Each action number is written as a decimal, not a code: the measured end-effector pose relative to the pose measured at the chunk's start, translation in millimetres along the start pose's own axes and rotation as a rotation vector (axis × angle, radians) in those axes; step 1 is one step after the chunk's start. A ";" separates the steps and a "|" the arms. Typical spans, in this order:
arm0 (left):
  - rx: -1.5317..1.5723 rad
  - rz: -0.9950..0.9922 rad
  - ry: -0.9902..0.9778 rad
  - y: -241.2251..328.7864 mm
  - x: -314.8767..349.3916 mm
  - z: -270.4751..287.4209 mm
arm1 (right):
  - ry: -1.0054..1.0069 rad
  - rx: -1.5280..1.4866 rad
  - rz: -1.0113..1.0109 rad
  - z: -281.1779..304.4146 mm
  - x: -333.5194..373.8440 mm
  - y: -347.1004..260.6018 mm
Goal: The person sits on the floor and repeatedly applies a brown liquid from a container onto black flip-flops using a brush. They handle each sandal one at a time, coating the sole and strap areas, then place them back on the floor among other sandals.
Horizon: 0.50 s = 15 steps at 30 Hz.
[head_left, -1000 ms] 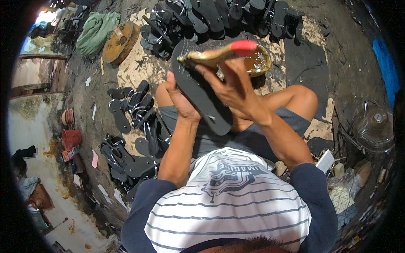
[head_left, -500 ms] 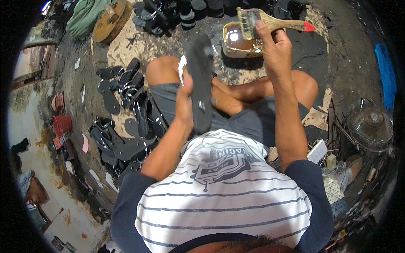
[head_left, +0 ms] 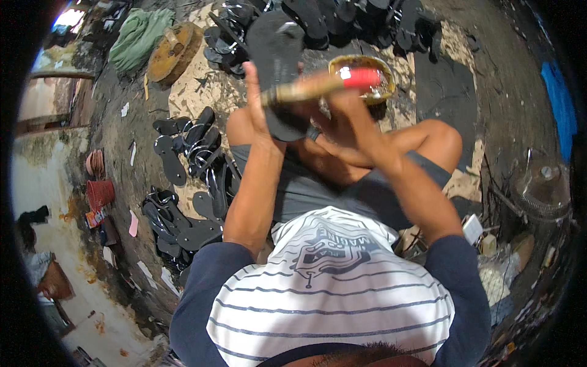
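My left hand [head_left: 259,116] grips a black flip-flop [head_left: 275,52] by its edge, holding it up with the flat sole face toward me. Across the sole lies a paintbrush [head_left: 306,88] with a wooden handle and a red end, smeared by motion. My right hand [head_left: 351,113] is closed round the brush handle, its fingers partly blurred. The bristles are at the heel half of the sole; whether they touch it I cannot tell. Just beyond my right hand stands a tub [head_left: 391,92] of shiny brown liquid, partly hidden by the brush handle.
Several black sandals [head_left: 189,220] lie piled at my left, and more black sandals [head_left: 367,27] line the far side. A round wooden block [head_left: 175,54] and a green cloth [head_left: 140,37] sit far left. At the right stands a fan [head_left: 544,186]. My crossed legs [head_left: 422,144] frame the near space.
My right hand has brought the brush from over the tub leftward onto or over the flip-flop. My left hand has raised the flip-flop farther from my body.
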<state>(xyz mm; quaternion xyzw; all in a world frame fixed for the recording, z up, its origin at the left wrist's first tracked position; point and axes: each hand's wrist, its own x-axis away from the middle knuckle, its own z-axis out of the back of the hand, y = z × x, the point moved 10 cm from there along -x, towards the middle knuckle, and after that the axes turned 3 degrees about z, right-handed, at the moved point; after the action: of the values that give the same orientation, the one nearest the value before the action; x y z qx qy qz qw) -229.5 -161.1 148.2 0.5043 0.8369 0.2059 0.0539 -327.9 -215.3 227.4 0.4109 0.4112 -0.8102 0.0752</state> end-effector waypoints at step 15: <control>-0.025 0.069 -0.017 -11.2 -31.2 14.5 | -0.470 0.197 -0.239 -17.5 81.4 36.7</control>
<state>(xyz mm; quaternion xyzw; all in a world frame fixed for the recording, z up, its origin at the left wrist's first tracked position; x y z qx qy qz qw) -219.1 -188.5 126.9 0.5339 0.8159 0.2138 0.0601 -353.4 -208.9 140.3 0.1656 0.3472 -0.9225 0.0321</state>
